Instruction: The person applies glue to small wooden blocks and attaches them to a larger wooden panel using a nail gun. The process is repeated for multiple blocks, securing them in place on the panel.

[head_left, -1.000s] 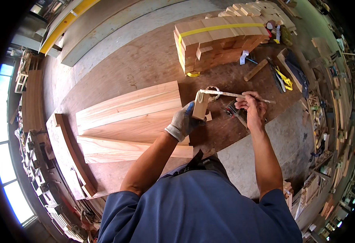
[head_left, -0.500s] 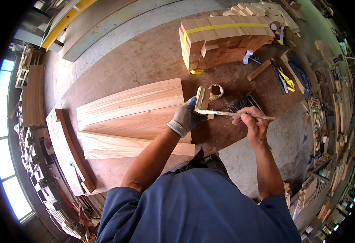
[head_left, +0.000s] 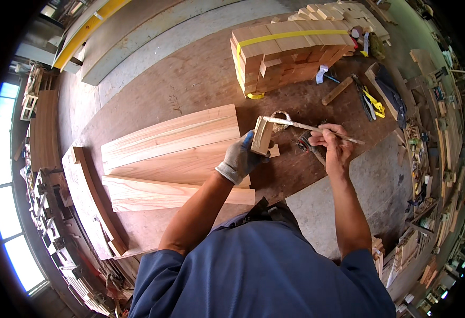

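Observation:
My left hand (head_left: pixel 238 160), in a pale glove with blue fingertips, is closed around a small wooden block (head_left: pixel 262 137) tilted over the table. Bare, my right hand (head_left: pixel 333 144) pinches a thin stick (head_left: pixel 300 125) coated white toward its left end. That coated end touches or lies just above the block's far end. Behind the stick, a small round pot with a crusted rim (head_left: pixel 281 114) is partly covered. Below it a dark tool (head_left: pixel 305 142) lies near my right hand, its kind hard to make out. Wide pale boards (head_left: pixel 174 140) lie to the left of my gloved hand.
A strapped stack of wooden blocks (head_left: pixel 291 53) stands at the far side of the brown table (head_left: pixel 153 90). Right of it lie a wooden stick (head_left: pixel 337 91) and a yellow-and-black tool (head_left: pixel 373 103). A curved wooden piece (head_left: pixel 97 196) rests at the left edge.
The stick's coated end has moved away from me, from the block's near end to its far end. My right hand has risen slightly with it, while the left keeps holding the block.

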Tool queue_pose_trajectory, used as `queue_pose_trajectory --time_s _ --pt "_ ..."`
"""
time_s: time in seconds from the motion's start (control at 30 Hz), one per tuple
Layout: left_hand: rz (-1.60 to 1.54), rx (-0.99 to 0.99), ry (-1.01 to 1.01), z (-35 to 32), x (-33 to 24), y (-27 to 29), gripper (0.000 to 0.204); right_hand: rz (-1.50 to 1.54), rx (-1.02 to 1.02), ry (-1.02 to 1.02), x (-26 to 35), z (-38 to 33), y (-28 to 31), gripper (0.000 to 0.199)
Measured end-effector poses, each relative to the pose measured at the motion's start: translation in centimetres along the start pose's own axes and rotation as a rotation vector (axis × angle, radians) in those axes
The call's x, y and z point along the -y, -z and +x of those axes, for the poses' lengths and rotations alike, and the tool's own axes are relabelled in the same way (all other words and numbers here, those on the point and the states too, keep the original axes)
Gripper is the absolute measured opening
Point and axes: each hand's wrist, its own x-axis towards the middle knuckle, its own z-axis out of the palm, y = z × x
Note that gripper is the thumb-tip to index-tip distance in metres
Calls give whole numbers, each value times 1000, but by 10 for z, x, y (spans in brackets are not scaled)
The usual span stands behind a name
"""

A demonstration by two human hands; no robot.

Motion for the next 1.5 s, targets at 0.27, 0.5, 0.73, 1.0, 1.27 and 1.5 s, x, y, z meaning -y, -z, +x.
queue_pose_trajectory --time_s 0.27,0.5,0.73,1.0,1.27,1.5 --pt "-39 106 8 0 -2 3 47 -90 13 48 -2 2 9 24" --pt "-83 81 31 -2 -5 5 46 -121 155 123 14 -4 9 20" --pt "-144 -3 11 7 -6 14 40 -76 393 158 28 -16 14 16" --pt "-117 84 -16 2 -10 8 35 -137 239 66 32 -2 17 21" --pt "-82 65 -27 -4 -12 2 42 -144 253 157 34 5 10 20" --pt "-141 110 17 9 -12 17 37 -220 531 326 46 -6 6 17"
